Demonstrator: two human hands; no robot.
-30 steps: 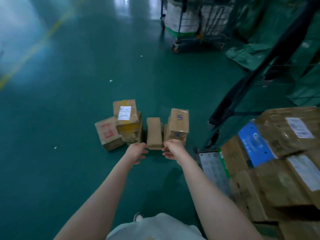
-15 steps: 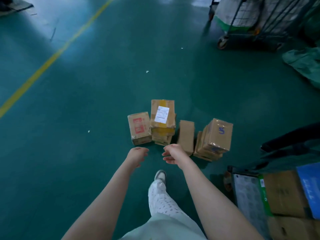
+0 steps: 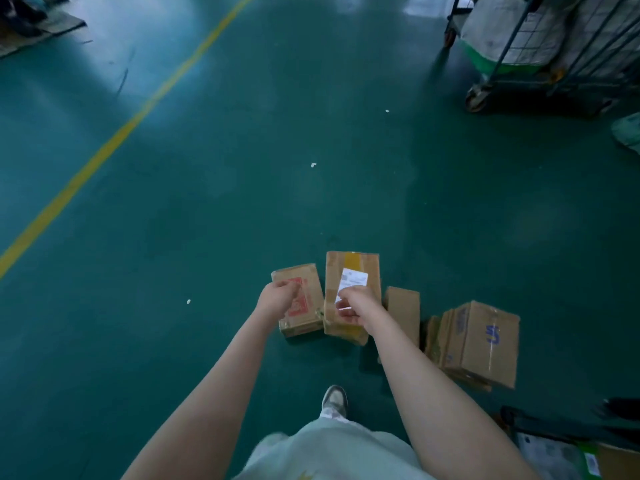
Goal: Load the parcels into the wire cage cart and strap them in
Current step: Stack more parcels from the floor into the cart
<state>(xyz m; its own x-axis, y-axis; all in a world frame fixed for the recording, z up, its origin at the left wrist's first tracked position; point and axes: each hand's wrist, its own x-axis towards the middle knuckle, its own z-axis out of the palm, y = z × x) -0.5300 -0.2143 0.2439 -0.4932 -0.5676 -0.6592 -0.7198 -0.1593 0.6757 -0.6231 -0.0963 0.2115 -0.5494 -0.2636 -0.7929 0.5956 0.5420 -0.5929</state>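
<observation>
Parcels (image 3: 403,308), a cluster of taped cardboard boxes, sit on the green floor (image 3: 207,220) just ahead of your shoe (image 3: 334,398); none is in a cart yet. Your left hand (image 3: 277,299) hangs over the red-printed box (image 3: 310,318) and your right hand (image 3: 356,306) over the labelled box (image 3: 351,268). Both show fingers loosely curled, pinching nothing; whether either touches cardboard cannot be told from above.

The labelled box appears to rest on another beneath it, and the box marked S (image 3: 485,344) leans on thinner packets (image 3: 434,337) — lift either carelessly and its neighbours would likely slide or tip. Glossy tape may slip in a one-handed hold. Your forward foot is near enough to catch a corner as you bend.

A wire cage cart (image 3: 540,46) holding sacks stands well apart at upper right. A dark frame (image 3: 554,420) with flat packets (image 3: 550,455) edges in at lower right — whether that is your cart cannot be told, and the S box lies between it and your hands. A yellow line (image 3: 121,133) crosses the floor at left, and paper scraps (image 3: 313,164) dot the floor.
</observation>
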